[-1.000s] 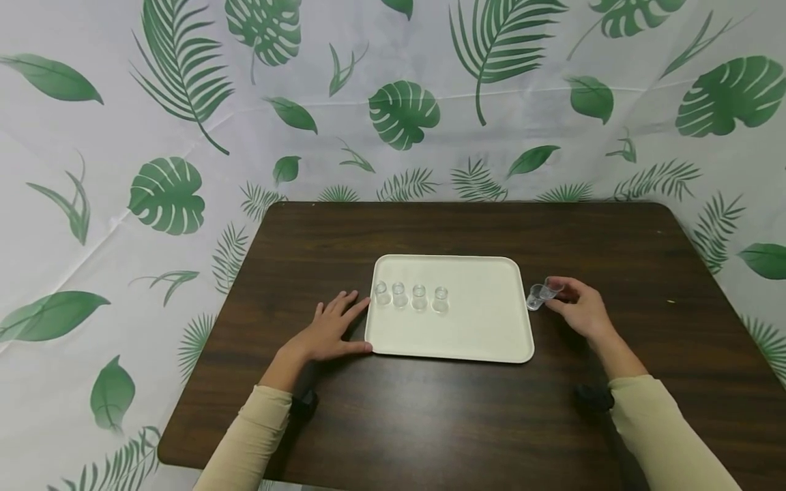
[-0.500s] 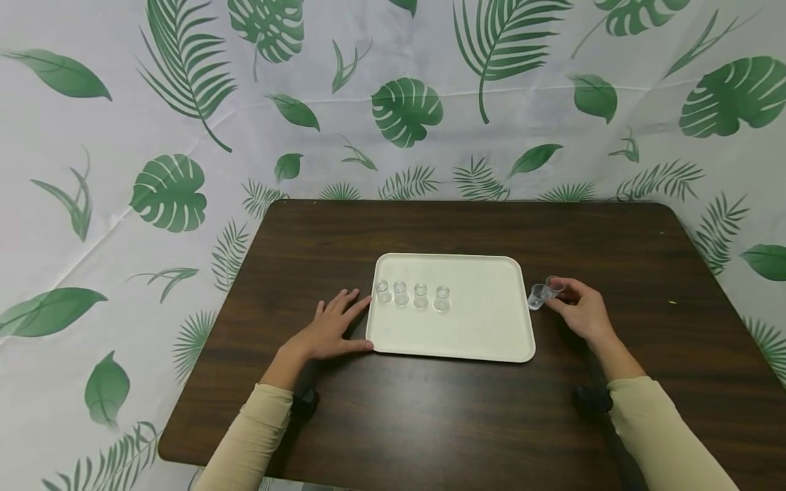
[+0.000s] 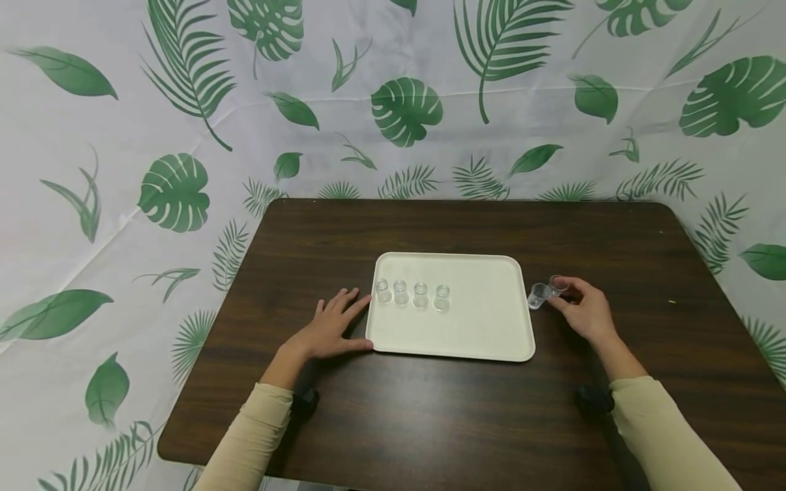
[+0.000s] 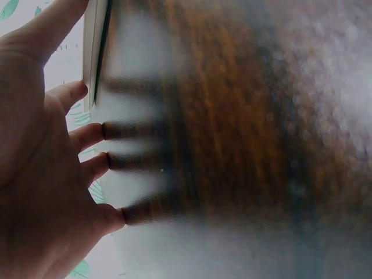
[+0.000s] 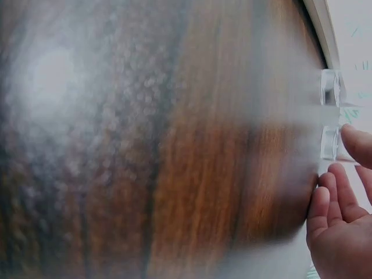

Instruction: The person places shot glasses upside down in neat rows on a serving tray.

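In the head view my left hand (image 3: 331, 333) lies spread at the tray's left side. Its thumb and index finger touch the edge of the cream tray (image 3: 479, 327); the other fingertips rest on the table. Several small clear shot glasses (image 3: 420, 296) stand in a row on the tray's left half. Beyond the tray's right edge, my right hand (image 3: 583, 310) holds a clear shot glass (image 3: 559, 284) between thumb and fingers. Another clear shot glass (image 3: 538, 296) stands between it and the tray. The right wrist view shows the standing glass (image 5: 329, 87) and the held glass (image 5: 329, 143) low at the tabletop.
A dark wood table (image 3: 460, 416) carries everything, with its rounded far corners near a white cloth (image 3: 344, 68) printed with green leaves. Table surface extends on all sides of the tray. Dark wrist cameras sit under both wrists.
My right hand has drawn the held glass slightly right, so it overlaps the standing glass less, and it looks more upright. The left hand stays on the tray edge.
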A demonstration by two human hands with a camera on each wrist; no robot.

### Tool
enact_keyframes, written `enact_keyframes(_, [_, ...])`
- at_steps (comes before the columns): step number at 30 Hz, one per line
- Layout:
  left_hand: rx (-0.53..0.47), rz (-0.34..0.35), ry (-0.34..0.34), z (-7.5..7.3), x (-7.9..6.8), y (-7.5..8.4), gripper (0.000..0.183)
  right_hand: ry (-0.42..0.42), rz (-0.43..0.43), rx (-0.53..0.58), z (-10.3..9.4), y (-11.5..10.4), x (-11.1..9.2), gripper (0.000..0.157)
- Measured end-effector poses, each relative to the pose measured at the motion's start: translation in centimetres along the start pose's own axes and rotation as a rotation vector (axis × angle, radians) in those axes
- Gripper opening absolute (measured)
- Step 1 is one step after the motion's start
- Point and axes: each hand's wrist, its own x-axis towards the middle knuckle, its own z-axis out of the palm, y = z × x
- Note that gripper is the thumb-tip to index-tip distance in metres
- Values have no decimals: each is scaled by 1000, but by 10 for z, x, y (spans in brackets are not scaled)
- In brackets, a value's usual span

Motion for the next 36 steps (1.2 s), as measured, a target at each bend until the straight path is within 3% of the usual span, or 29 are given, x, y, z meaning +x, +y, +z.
enact_keyframes(9, [12,3,-10,-1,3,0,97,73,-24,34,-8,2,-1,36])
enact_keyframes(25, [-2,-1,-8,-3,1,3,96,170,45,69,-26,3,2,42])
enact_keyframes(36, [0,1,-3,0,2,-2,97,256,-129,-106,-29,-25,8,35])
